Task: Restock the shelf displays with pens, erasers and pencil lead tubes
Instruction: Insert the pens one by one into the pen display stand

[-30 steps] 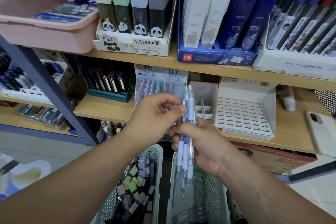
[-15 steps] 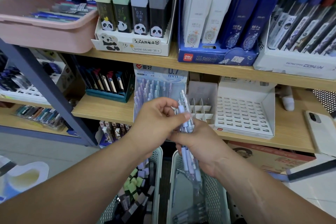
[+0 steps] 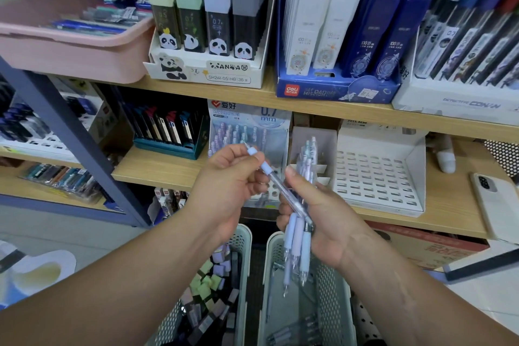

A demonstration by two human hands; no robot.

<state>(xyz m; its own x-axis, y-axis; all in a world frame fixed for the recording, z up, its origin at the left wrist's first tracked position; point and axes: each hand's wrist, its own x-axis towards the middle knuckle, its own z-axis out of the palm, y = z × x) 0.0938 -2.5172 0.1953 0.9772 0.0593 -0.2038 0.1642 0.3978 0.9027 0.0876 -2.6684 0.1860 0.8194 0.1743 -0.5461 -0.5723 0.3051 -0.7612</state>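
Observation:
My right hand grips a bundle of pale blue and lilac pens, tips pointing down over a basket. My left hand pinches the upper end of one clear-barrelled pen that slants out of the bundle up to the left. Behind my hands, on the lower shelf, stands the 0.7 mm pen display box with several pens in its holes. Two white mesh baskets sit below: the left basket holds pastel lead tubes, the right basket holds a few pens.
An empty white perforated display tray stands right of the pen box, with a phone further right. The upper shelf carries panda lead tubes, blue and white cases, more pens and a pink tub.
My left hand has drawn one pen up and to the left, out of the bundle. The right hand has lowered slightly with the rest of the pens.

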